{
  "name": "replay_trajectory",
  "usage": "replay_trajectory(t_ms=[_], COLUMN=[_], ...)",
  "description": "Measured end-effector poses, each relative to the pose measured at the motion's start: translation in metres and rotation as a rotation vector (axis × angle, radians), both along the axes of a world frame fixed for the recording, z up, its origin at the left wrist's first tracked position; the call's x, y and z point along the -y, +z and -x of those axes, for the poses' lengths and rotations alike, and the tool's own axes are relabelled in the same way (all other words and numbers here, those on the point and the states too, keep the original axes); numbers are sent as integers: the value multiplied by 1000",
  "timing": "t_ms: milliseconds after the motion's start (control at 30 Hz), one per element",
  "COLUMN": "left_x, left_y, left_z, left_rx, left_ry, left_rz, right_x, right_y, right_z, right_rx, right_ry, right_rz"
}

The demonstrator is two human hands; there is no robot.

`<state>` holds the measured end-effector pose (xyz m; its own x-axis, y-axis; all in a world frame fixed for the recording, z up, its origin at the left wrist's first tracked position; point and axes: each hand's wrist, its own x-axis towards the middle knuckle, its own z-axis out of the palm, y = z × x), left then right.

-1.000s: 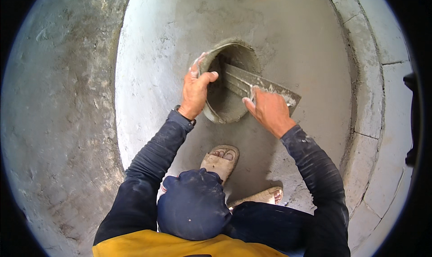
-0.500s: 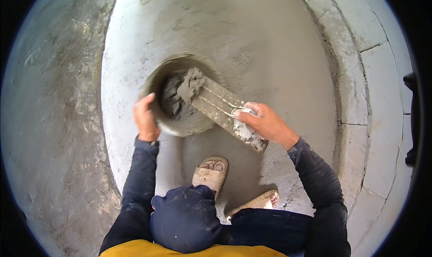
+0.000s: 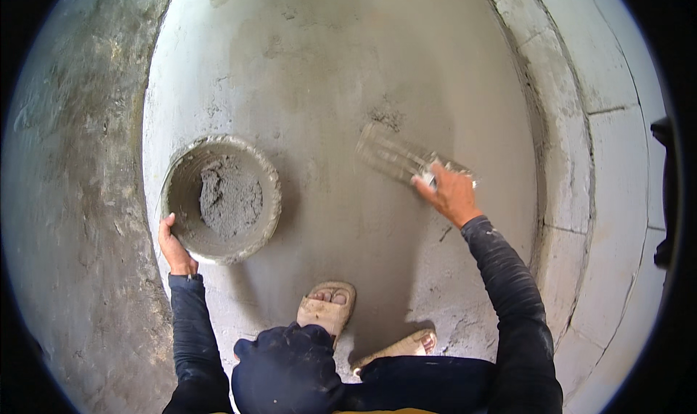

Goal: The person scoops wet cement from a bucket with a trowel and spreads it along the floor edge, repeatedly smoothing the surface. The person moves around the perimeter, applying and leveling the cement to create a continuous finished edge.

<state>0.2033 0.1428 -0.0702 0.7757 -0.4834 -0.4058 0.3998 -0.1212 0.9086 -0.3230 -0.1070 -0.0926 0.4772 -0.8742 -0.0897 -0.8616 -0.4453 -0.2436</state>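
My left hand [image 3: 175, 243] grips the lower left rim of a round bucket [image 3: 268, 178], crusted with grey mortar and held upright with wet mortar [image 3: 232, 196] inside. My right hand [image 3: 451, 194] is closed on the handle of a flat rectangular steel trowel [image 3: 385, 147], whose blade is smeared by motion and lies low over the grey screed [image 3: 327, 87], just below a small dark clump of mortar [image 3: 386, 116]. I cannot tell whether the blade touches the surface.
My sandalled feet [image 3: 323, 309] are at the lower middle. A rough, stained concrete strip [image 3: 80, 160] runs along the left. A curved edge with jointed pale slabs [image 3: 610, 167] runs along the right.
The bucket has gone down and left with my left hand and turned more upright. The trowel has come out of it, rightward, and the mortar lump once on its blade is no longer seen there.
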Motion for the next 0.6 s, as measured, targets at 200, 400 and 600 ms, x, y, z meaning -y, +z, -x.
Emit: replay_trajectory(t_ms=[200,400,600], left_x=[-10,-18,-17], left_y=[-15,-27,-29], left_z=[-15,-28,-34], left_rx=[-22,-44,-84], left_ry=[73,103,119], left_rz=[-205,-249,-242], right_x=[81,196,154], right_y=[-52,-64,-52], right_z=[-39,-89,-101], right_rx=[-143,97,200], right_ry=[59,-292,-229], right_rz=[-78,-292,-526])
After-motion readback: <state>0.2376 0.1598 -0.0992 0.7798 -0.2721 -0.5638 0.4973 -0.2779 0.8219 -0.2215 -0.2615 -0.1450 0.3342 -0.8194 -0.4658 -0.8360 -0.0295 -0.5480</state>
